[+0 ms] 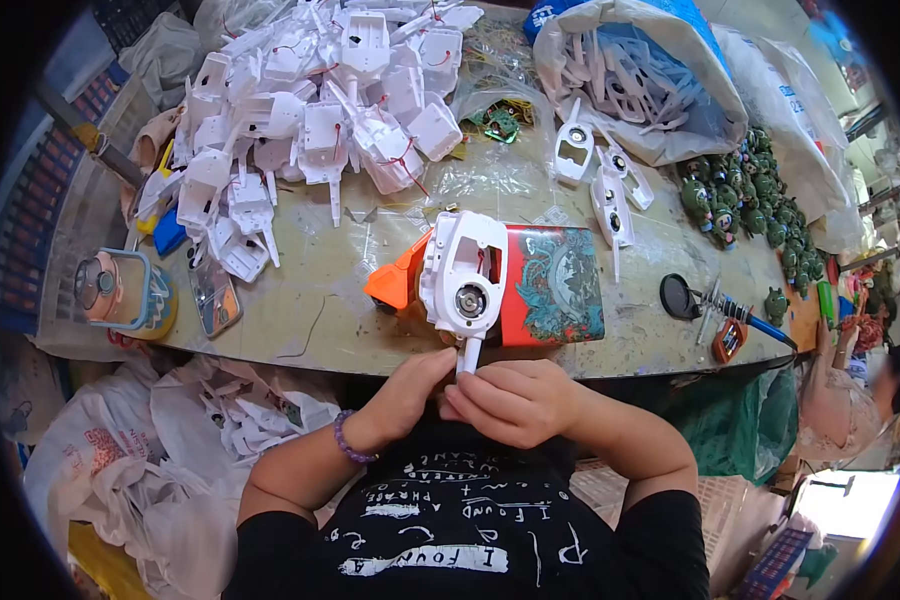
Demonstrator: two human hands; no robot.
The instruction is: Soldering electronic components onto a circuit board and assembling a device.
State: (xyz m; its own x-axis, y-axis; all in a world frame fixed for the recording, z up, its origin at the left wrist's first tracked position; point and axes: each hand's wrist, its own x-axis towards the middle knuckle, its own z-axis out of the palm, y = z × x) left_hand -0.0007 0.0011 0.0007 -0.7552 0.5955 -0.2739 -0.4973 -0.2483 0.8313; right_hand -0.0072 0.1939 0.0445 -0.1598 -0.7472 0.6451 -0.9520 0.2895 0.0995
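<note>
A white plastic toy housing (463, 277) with a round metal part in its middle stands upright above my hands, its narrow stem pointing down. My left hand (406, 390) and my right hand (510, 400) meet at the stem, both pinching its lower end near the table's front edge. A purple bead bracelet (343, 437) circles my left wrist. Behind the housing lie an orange plastic piece (392, 283) and a red box with a teal picture (553, 285).
A big heap of white housings with red wires (310, 110) fills the table's back left. Bags of white parts (635, 80), green toy figures (745, 195), a soldering iron (740, 322), a lidded cup (120, 290) and a phone (215, 295) surround the spot.
</note>
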